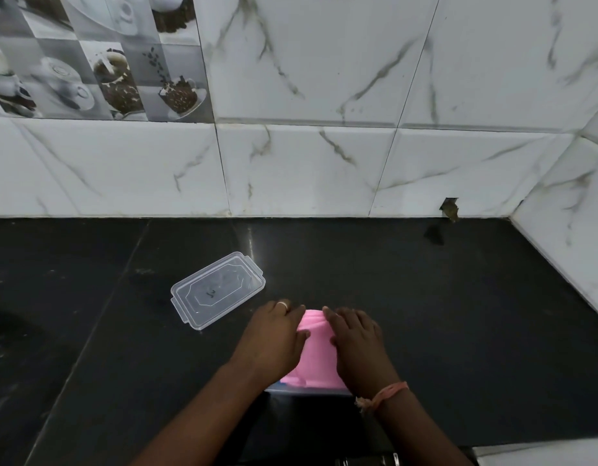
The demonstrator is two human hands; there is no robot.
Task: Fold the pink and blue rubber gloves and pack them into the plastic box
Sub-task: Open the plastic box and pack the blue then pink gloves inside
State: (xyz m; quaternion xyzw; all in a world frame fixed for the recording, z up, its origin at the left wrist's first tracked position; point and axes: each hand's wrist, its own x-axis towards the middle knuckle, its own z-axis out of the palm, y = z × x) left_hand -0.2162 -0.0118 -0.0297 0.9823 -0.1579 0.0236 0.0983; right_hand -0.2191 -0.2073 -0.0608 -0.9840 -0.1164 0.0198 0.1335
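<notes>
A folded pink rubber glove (316,354) lies on top of the clear plastic box (307,391), of which only the near rim shows below the glove. A sliver of blue glove (284,382) peeks out at the box's near left corner. My left hand (274,338) lies flat on the pink glove's left side, a ring on one finger. My right hand (356,344) presses flat on the glove's right side. Both hands' fingers point away from me, and their palms hide most of the box.
The box's clear lid (218,289) lies on the black countertop (458,314) to the upper left of my hands. White marble-look tiled walls (307,169) close off the back and right. A dark sink area (8,348) sits at the left edge.
</notes>
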